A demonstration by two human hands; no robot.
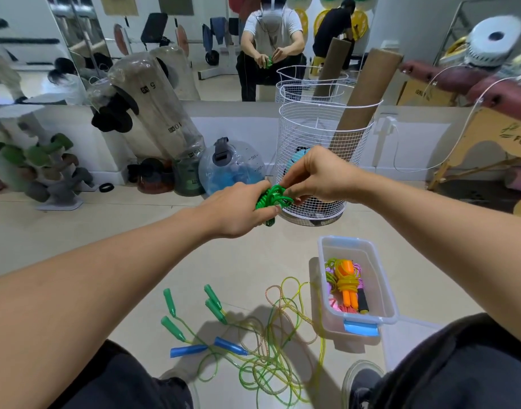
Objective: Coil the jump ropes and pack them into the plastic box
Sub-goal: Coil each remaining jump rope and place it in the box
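Head view shows loose ropes (262, 358) on the floor below both hands, with green and blue handles, all tangled; I think they could knot more when pulled. Below the right hand sits the plastic box (380, 290), holding coiled ropes with orange, pink and black handles. Up in the air, the left hand (238, 211) grips a green rope bundle (272, 199) and the right hand (315, 175) pinches its loops, hands close together. If the pinch slips, the coil could spring open. Behind the hands stands a wire basket (321, 137) with cardboard tubes (368, 90) inside.
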